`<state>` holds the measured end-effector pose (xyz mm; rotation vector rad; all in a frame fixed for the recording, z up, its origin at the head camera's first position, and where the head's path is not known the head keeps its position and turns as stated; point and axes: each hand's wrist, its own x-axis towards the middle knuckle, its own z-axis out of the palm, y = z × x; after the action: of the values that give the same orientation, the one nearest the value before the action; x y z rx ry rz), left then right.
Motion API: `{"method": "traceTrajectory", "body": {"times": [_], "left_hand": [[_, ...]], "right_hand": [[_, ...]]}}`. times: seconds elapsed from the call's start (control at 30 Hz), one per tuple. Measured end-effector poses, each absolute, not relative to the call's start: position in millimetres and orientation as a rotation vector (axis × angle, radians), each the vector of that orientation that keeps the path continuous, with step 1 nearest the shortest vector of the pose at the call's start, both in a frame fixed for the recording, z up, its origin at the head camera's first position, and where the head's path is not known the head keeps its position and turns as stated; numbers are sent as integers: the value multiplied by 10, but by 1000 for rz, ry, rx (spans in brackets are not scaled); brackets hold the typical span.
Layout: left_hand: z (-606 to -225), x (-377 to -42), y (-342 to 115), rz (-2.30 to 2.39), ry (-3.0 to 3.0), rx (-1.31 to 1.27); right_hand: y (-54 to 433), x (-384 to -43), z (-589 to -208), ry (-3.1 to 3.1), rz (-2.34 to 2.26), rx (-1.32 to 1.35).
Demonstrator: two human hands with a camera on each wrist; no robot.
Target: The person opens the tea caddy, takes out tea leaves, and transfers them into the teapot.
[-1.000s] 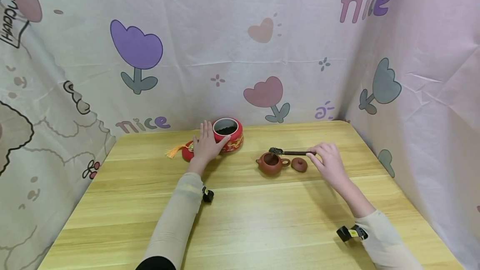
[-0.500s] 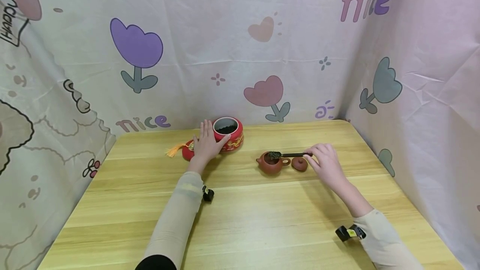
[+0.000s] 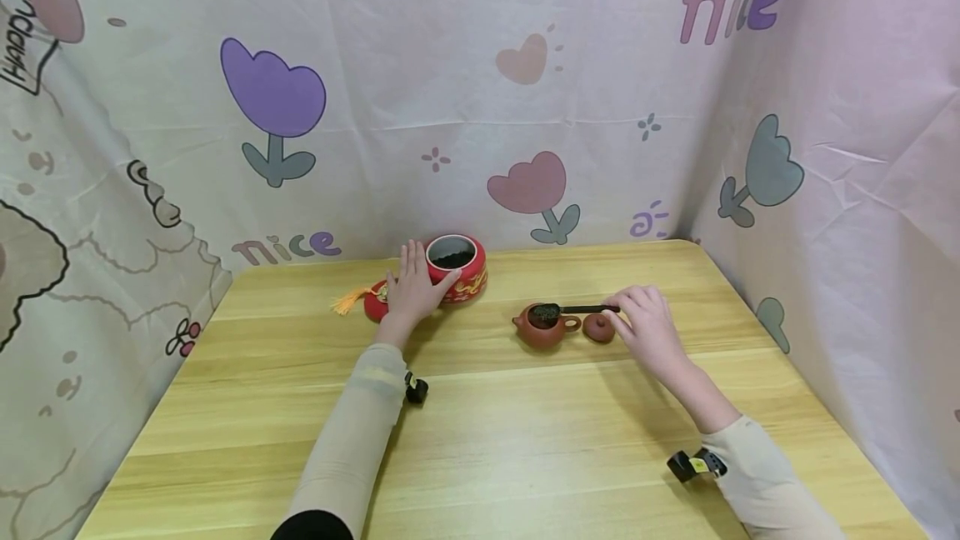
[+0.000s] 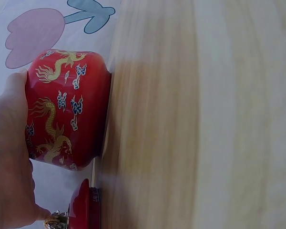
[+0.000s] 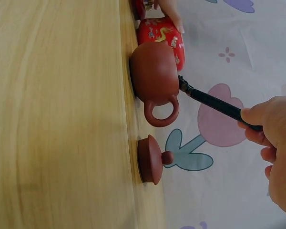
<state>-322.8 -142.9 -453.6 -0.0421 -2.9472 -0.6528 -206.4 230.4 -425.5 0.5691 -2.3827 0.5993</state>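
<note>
In the head view my left hand (image 3: 411, 290) rests against the left side of a red tea jar (image 4: 69, 109), fingers straight and thumb spread across its front. The jar stands open with dark tea leaves (image 3: 453, 260) inside. Its red lid (image 3: 376, 304), with a yellow tassel, lies beside the hand, partly covered. My right hand (image 3: 649, 330) pinches the end of a dark tea scoop (image 5: 217, 104). The scoop's head, loaded with tea leaves, is over the mouth of a brown clay teapot (image 5: 155, 71). The teapot's lid (image 5: 150, 160) sits next to its handle.
All of this stands on a light wooden table (image 3: 480, 457), near its back edge. A patterned cloth (image 3: 375, 65) hangs close behind and along both sides.
My right hand has moved slightly left, and the scoop's head has come lower, from above the teapot's rim to its mouth. The left hand and the jar have stayed in place.
</note>
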Motion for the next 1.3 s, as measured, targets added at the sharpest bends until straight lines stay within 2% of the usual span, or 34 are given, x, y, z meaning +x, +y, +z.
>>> {"method": "traceTrajectory", "body": {"times": [0.7,1.3], "left_hand": [[-4551,-3229,-1428,-644,-2947,-32],[-4557,-3225,-1429,-657,-2922,-45]], "right_hand": [[2246,-2091,-4286,-2211,464,726],[2252,-2117,-4347,-2127,464,747]]}}
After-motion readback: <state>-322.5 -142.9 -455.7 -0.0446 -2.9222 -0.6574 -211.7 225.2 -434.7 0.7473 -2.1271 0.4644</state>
